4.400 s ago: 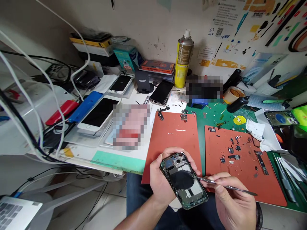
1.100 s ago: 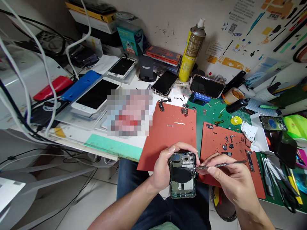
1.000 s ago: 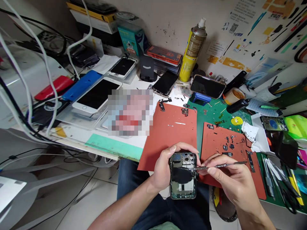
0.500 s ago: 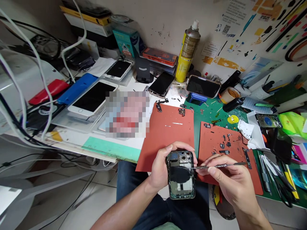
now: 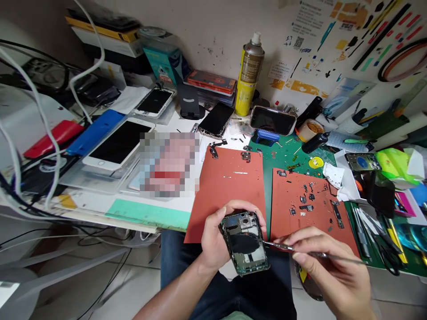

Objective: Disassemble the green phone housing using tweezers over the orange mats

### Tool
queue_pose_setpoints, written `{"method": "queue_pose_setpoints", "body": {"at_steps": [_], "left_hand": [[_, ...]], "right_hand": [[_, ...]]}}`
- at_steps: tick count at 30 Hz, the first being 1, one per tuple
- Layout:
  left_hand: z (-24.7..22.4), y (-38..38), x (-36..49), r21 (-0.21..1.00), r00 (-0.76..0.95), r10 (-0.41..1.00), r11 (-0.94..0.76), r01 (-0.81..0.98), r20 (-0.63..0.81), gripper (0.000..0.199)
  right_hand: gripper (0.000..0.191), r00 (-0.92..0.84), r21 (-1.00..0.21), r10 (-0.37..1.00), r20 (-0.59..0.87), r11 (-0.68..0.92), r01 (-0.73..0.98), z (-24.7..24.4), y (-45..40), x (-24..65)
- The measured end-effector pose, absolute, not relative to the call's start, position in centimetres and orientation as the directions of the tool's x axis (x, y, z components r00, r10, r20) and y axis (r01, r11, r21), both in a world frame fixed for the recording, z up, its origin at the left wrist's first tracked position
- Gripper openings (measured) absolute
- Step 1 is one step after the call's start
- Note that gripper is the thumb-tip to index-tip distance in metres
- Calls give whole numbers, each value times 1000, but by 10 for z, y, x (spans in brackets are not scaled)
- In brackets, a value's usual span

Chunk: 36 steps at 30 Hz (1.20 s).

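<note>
My left hand [image 5: 212, 238] is closed around an opened phone housing [image 5: 255, 265], fingers along its left side and top. The housing tilts slightly above my lap, its inside facing me. A black round pad [image 5: 246, 244] fills the middle of it, and bare metal shows around the pad. Between the thumb and fingers of my right hand [image 5: 333, 262] is a thin metal pry tool [image 5: 282, 246], held like a pen. Its tip is at the housing's right edge; whether it touches I cannot tell.
Two red-brown mats [image 5: 227, 195] lie ahead, the right mat [image 5: 283, 213] bearing several small phone parts. Behind stand a yellow spray can [image 5: 245, 95] and a propped phone [image 5: 273, 120]. Scissors [image 5: 388, 253] and tweezers lie at the right. White cables [image 5: 50, 133] hang at the left.
The tool's tip has moved from over the housing's inside to its right edge, as my right hand shifted right and down. The housing has tilted, and the camera view has turned slightly.
</note>
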<state>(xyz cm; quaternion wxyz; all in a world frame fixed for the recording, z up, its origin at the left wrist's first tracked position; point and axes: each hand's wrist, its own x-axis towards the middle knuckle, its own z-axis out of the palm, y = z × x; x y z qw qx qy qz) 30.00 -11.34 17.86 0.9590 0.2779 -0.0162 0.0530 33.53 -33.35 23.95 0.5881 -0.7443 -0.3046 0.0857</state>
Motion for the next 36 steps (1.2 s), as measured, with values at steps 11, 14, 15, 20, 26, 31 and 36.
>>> {"method": "queue_pose_setpoints", "body": {"at_steps": [11,14,15,20,26,31,36], "left_hand": [[175,-111,294,571,952,142,772,-279,272,58],[175,-112,293,575,956,154,771,-274,248,56],[175,-112,292,573,959,157,775,-267,234,55],[178,-113,296,553,986,142,817,-165,84,52],[191,-112,309,531,970,84,846,51,-227,48],[198,-110,317,464,930,25,871,160,-367,45],[200,-109,319,433,900,40,885,170,-434,43]], "right_hand": [[31,601,-772,685,413,-86,629,259,-332,324],[30,583,-757,690,430,-76,649,257,-333,325],[30,589,-762,685,428,-77,643,256,-334,326],[21,817,-931,522,246,-109,350,242,-332,327],[6,912,-981,379,-155,52,-189,212,-336,331],[9,931,-963,307,-198,117,-243,204,-333,328],[11,950,-966,252,-184,134,-223,203,-324,317]]}}
